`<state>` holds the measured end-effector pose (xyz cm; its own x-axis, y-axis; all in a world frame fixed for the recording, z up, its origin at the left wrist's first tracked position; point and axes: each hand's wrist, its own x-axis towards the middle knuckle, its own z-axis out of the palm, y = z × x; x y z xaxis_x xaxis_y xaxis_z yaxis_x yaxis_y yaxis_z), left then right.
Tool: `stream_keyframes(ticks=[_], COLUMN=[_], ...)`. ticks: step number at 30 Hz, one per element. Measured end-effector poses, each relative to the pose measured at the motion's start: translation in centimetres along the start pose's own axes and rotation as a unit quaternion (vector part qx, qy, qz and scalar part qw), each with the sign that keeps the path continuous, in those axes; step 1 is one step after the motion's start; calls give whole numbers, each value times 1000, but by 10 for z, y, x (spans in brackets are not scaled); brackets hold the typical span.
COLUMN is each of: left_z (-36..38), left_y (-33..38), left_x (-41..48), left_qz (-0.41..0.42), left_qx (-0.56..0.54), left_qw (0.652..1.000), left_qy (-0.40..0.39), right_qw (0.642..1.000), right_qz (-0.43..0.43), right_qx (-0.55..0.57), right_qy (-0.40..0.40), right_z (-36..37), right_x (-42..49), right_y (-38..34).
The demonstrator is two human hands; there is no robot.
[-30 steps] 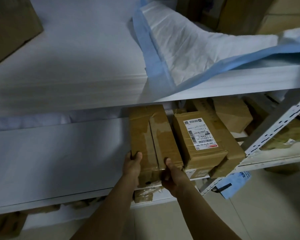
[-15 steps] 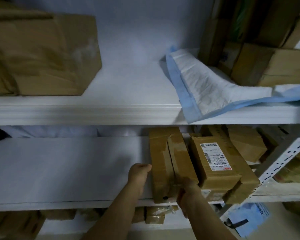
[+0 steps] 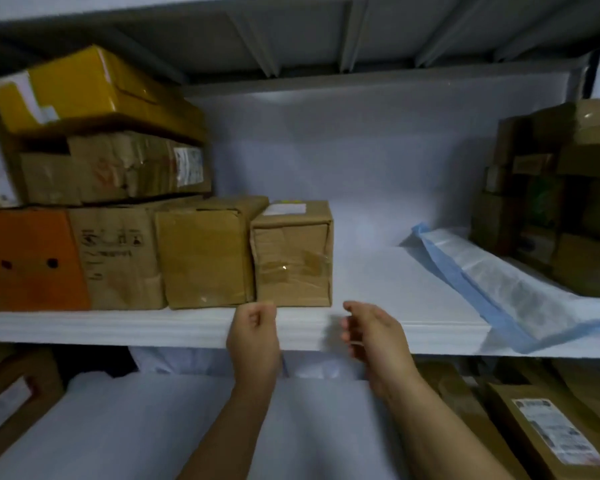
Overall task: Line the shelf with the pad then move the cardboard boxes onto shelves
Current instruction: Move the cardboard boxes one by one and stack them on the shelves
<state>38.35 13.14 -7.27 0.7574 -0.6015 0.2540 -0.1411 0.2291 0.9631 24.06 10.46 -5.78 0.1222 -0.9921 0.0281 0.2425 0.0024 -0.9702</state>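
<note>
White-lined racking is filling your view. The upper white metal shelf (image 3: 118,327) is carrying a row of parcels along its left half, ending in a small brown taped cardboard box (image 3: 291,258) standing at the front edge. Well to the right, the blue-edged white absorbent pad (image 3: 499,285) is lying rumpled and part-folded, with one end drooping over the shelf lip, so the lining is looking unfinished.

Your left hand (image 3: 253,337) and right hand (image 3: 374,341) are hovering apart just in front of the shelf edge, below the small box. Both are loosely curled and holding nothing.

The pad is probably going to feel light and limp and will bunch if you push it. Try pinching the blue border at two corners and drawing it flat.

The cartons are looking stiff but dented, and their tape may be slick. Take each one low, with a palm on either side.

A second ago you were gripping a long taped box on the lower shelf (image 3: 153,427), beside the labelled brown cardboard box (image 3: 548,434). Now your hands are raised and empty, and your gaze is lifted to the upper level. I cannot tell whether the small box is that same one.
</note>
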Motion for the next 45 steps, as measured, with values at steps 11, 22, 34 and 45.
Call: stream_keyframes(ticks=[11, 22, 34, 45], left_z=[41, 77, 30, -62], left_y=[44, 62, 84, 48], left_x=[82, 75, -4, -94], left_qz=[-1, -189, -93, -152], left_qx=[60, -146, -107, -64], left_qw=[998, 957, 963, 927], left_qy=[-13, -165, -230, -337], right_qw=[993, 995, 998, 999], right_qz=[-26, 68, -44, 21], right_qx=[-108, -58, -6, 10], right_qy=[-33, -31, 36, 31], right_z=[54, 12, -18, -58], right_x=[66, 91, 4, -137], right_y=[-90, -110, -89, -10])
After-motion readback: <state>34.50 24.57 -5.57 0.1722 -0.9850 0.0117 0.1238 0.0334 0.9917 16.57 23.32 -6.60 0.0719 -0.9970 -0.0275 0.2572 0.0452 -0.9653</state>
